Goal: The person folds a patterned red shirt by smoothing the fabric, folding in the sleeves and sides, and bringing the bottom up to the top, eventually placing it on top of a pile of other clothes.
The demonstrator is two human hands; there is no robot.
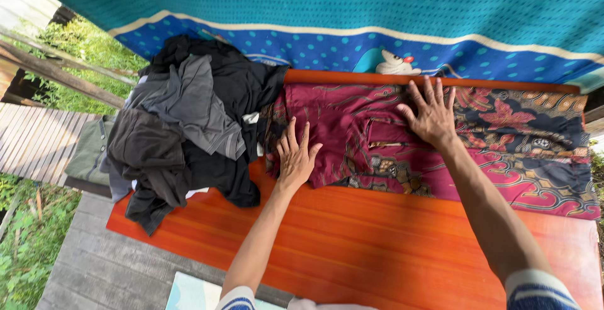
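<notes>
- Batik cloth (377, 140): maroon w/ darker patterned panels in brown, black and pink, flower motifs toward its far end; lies spread flat along the back of the orange counter (352, 247), partly folded, a few creases.
- Left hand (294, 159): palm down on the cloth's near-left corner, fingers (291, 135) spread flat, released, gripping nothing.
- Right hand (433, 116): palm down on the cloth's middle, close to its back edge, fingers (429, 91) splayed wide, released, just pressing.
- Hands well apart; maroon fabric between them.
- Pile of dark clothes (189, 127): black and grey pieces heaped just left of the left-hand fingers, touching the cloth's left end.
- Blue-teal hanging sheet (327, 14): beyond the right-hand fingers, dotted, cream stripe, small white cartoon figure (395, 64) right behind them.
- Both wrists show blue-white striped cuffs at bottom edge.
</notes>
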